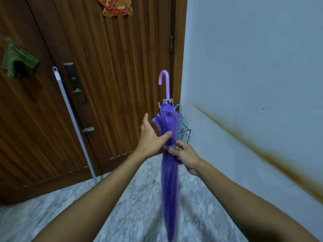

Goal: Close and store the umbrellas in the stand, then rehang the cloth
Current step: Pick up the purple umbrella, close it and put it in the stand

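I hold the closed purple umbrella (168, 165) in both hands, left hand (152, 138) around the folds, right hand (185, 157) pinching its strap; the far stand (185, 135) and cloth (16, 62) remain.

A slatted wooden door (104, 84) fills the upper left of the frame, with a dark lock plate (75, 82) at centre left, a red ornament (116, 6) at its top edge and a pole (73, 119) leaning on it. At right, a pale wall (253, 58) bears a brown streak (262, 151); below, speckled grey floor (136, 206).
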